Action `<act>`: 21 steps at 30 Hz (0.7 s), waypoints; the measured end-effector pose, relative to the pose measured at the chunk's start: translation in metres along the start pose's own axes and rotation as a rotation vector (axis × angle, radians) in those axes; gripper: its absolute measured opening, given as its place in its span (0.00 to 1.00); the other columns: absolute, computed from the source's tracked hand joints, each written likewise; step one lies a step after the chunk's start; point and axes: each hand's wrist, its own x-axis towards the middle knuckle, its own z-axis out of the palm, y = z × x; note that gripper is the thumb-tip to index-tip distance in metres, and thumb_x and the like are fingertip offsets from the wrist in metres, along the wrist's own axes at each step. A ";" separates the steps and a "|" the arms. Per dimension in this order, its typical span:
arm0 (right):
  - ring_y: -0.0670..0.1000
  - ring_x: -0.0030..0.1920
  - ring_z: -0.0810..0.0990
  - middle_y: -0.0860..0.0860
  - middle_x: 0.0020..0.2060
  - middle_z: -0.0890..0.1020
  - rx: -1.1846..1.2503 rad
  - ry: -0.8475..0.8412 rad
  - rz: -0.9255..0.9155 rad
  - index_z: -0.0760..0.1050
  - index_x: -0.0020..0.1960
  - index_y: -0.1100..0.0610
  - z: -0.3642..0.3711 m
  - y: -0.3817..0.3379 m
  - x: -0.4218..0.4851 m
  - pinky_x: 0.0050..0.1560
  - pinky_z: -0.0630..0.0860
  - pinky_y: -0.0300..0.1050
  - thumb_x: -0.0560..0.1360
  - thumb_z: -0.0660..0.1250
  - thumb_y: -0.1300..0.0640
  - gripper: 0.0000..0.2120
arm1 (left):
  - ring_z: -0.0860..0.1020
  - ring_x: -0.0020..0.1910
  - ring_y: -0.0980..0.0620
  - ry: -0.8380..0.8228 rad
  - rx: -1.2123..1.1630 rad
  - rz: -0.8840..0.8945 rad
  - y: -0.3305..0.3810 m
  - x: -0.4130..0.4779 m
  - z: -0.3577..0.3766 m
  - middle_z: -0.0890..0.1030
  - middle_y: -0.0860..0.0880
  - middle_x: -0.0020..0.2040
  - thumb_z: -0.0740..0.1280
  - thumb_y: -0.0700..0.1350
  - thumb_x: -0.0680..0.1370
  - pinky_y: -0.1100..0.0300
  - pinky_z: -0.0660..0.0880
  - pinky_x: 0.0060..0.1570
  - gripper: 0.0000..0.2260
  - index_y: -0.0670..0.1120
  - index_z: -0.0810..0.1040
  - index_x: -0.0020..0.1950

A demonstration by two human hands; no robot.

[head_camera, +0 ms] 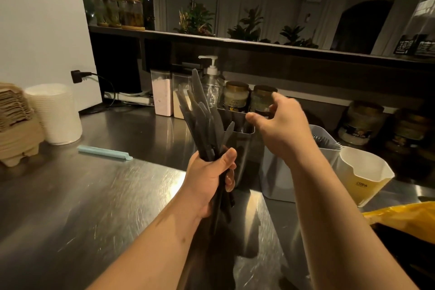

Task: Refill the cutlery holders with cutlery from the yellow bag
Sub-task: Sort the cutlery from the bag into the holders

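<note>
My left hand (209, 178) is shut on a bundle of dark plastic knives (200, 113), blades up, above the steel counter. Right behind the bundle stands a grey cutlery holder (244, 146). My right hand (280, 125) hovers over that holder with fingers apart and holds nothing. A second pale holder (277, 179) with forks (326, 141) in it stands to the right, partly hidden by my right forearm. The yellow bag (404, 216) lies at the right edge, only partly in view.
A white jug (362, 172) stands beside the holders. Jars, a pump bottle (213, 80) and canisters line the back wall. Stacked white cups (55, 113) and cardboard trays (16, 125) sit at left, with a pale blue clip (104, 152) on the counter (94, 195).
</note>
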 end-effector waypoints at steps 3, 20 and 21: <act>0.46 0.38 0.79 0.51 0.38 0.82 0.121 -0.056 -0.061 0.82 0.49 0.59 -0.013 -0.006 -0.009 0.41 0.78 0.46 0.78 0.69 0.43 0.17 | 0.71 0.23 0.49 -0.011 -0.038 0.014 -0.002 0.005 -0.002 0.73 0.44 0.29 0.84 0.59 0.59 0.59 0.70 0.25 0.26 0.40 0.77 0.37; 0.50 0.29 0.75 0.55 0.34 0.82 0.696 -0.409 0.122 0.84 0.49 0.58 0.007 0.010 -0.016 0.27 0.70 0.41 0.78 0.70 0.56 0.07 | 0.73 0.26 0.49 -0.055 0.016 -0.035 0.003 -0.005 0.003 0.75 0.45 0.31 0.76 0.55 0.64 0.59 0.70 0.26 0.16 0.43 0.79 0.37; 0.53 0.30 0.74 0.56 0.33 0.81 0.621 -0.499 0.114 0.84 0.49 0.58 0.008 0.010 -0.017 0.27 0.70 0.40 0.78 0.71 0.56 0.06 | 0.73 0.26 0.49 -0.050 0.021 -0.021 0.002 -0.004 0.003 0.75 0.45 0.31 0.76 0.56 0.64 0.59 0.70 0.26 0.15 0.44 0.80 0.37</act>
